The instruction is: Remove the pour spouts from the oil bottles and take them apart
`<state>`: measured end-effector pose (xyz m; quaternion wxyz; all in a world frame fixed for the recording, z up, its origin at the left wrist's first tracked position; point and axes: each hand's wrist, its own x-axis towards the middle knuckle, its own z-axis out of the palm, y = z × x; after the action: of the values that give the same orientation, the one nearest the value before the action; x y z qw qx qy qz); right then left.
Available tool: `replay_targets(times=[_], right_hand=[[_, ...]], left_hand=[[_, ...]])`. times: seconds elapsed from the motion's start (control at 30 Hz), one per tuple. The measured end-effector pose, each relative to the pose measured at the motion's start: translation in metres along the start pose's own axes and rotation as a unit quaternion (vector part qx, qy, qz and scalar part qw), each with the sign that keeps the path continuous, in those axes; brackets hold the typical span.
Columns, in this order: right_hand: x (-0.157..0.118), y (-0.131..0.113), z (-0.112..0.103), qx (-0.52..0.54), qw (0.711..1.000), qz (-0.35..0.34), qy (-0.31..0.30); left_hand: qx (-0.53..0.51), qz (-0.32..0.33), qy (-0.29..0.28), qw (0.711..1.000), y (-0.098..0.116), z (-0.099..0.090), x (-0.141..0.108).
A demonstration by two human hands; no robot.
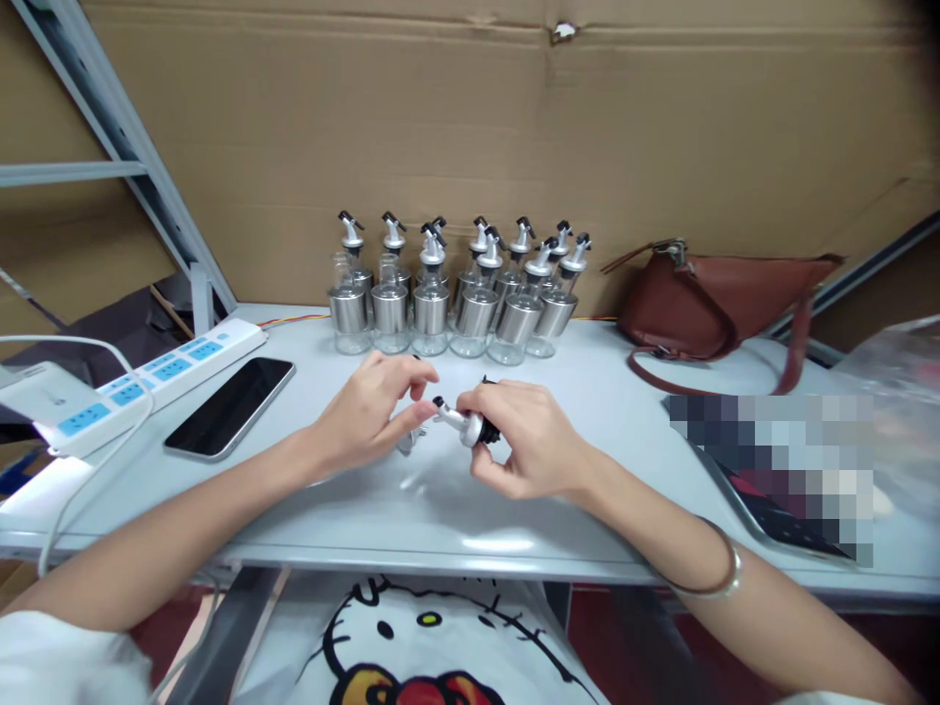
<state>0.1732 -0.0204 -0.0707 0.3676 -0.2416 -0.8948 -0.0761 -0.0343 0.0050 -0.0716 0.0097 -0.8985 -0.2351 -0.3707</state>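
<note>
A silver and black pourer spout is held in my right hand, its black tip pointing left. Beside that tip is my left hand, thumb and fingers apart. Under my left fingers lies another small silver piece, partly hidden. Behind both hands stand several glass bottles with steel bands in close rows. Most carry silver pourers with black levers; two bottles in the front row at the left show bare glass necks.
A black phone and a white power strip with a cable lie at the left. At the right are a brown handbag, a blurred tablet-like object and clear plastic. Cardboard rises behind the table.
</note>
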Motion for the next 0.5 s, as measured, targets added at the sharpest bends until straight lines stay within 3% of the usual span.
replay_targets(times=[0.1,0.17,0.5], right_hand=[[0.000,0.001,-0.002,0.022,0.999,-0.012,-0.034],[0.000,0.001,-0.002,0.036,0.998,-0.015,-0.042],[-0.003,0.004,0.003,0.075,0.995,-0.015,-0.063]], left_hand=[[0.059,0.105,-0.036,0.992,0.001,0.001,0.001],[0.083,0.132,-0.033,0.987,0.004,0.001,0.002],[0.052,0.119,-0.059,0.990,0.011,0.000,0.003]])
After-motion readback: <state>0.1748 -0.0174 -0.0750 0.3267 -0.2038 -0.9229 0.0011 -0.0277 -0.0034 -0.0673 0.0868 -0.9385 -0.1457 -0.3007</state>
